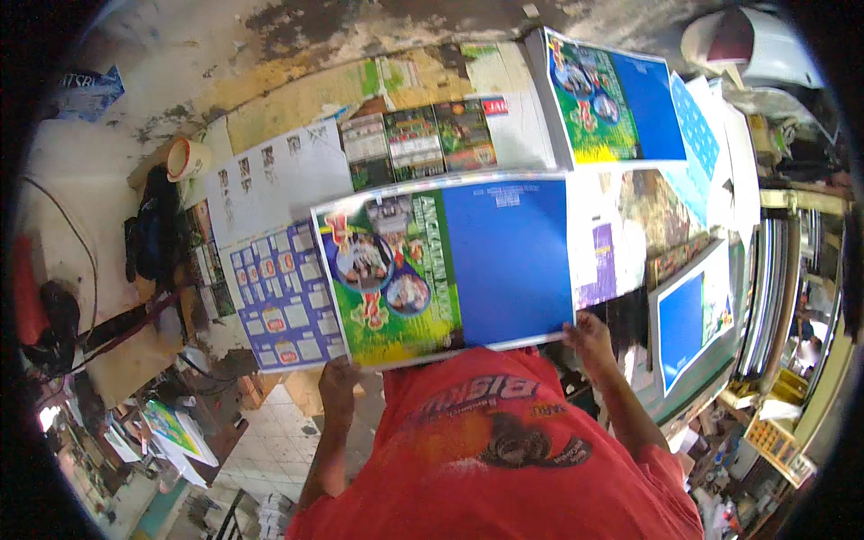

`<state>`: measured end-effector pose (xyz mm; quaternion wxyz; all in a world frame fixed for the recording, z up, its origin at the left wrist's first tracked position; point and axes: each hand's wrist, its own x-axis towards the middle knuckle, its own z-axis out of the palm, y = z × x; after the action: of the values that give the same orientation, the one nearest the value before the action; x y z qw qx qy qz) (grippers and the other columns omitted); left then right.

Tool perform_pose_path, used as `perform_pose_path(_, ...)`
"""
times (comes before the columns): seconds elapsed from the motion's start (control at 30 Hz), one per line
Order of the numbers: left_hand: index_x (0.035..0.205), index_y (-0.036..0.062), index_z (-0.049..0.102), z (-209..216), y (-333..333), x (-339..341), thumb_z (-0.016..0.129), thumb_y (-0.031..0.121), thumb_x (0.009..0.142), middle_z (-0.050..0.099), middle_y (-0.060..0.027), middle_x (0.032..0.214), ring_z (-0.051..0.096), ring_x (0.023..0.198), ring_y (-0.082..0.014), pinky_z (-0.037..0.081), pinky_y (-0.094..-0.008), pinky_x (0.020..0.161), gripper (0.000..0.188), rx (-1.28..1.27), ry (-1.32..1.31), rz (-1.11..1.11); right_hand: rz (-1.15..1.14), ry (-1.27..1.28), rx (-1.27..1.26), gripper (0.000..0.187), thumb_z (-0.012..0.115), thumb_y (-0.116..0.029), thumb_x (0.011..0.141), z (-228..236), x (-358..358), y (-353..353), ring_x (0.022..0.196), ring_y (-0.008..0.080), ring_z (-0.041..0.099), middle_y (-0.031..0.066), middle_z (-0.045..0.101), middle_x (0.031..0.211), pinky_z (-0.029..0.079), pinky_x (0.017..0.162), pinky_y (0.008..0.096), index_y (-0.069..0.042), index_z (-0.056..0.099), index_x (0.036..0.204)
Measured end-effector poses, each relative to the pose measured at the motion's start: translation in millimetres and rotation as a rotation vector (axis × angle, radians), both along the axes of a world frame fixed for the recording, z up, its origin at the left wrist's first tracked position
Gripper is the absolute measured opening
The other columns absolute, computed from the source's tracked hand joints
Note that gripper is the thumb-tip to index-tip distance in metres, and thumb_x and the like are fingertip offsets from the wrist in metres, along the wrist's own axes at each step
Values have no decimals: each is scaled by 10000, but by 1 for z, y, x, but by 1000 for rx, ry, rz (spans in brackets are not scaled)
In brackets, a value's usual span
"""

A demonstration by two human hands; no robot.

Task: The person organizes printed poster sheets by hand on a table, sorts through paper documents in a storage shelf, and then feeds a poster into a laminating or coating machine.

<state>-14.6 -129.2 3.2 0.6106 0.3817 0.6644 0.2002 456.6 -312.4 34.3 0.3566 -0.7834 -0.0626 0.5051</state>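
Between my two hands stretches a large printed sheet (pixel 508 261), green with round food pictures on its left part and plain blue on its right, bordered in white. My left hand (pixel 338 385) is closed at its near left corner. At the near right corner my right hand (pixel 589 344) pinches the edge. The sheet lies over a table (pixel 270 99) covered with papers. A purple printed sheet (pixel 279 297) sticks out beside its left edge. Farther off to the right rests a stack of the same green and blue sheets (pixel 661 99).
A blue printed sheet (pixel 681 315) lies on a stack at the right. Dark printed sheets (pixel 418 139) and a white paper (pixel 274 180) cover the far table. A round container (pixel 187 159) stands at the far left. Shelving with rods (pixel 765 297) is at the right.
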Motion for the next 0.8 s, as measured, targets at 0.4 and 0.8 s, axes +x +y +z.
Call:
perform_pose_path(0.4, 1111, -49, 650, 7, -40, 13, 695, 134, 874, 660, -133, 1007, 622, 917, -195, 521, -302, 815, 303, 319, 108, 200, -256, -288, 419, 448, 636, -310, 930, -14, -64, -27, 936, 149, 619, 89, 644, 1039, 520, 844, 309, 62, 591, 1176)
perform_pose_path(0.8, 1093, 140, 673, 11, -52, 115, 715, 312, 787, 635, 8, 1082, 557, 983, -204, 370, -435, 917, 353, 1611, 633, -818, -275, -158, 563, 388, 697, -236, 873, 22, -48, -17, 916, 223, 619, 139, 614, 1025, 529, 850, 384, 53, 589, 1109)
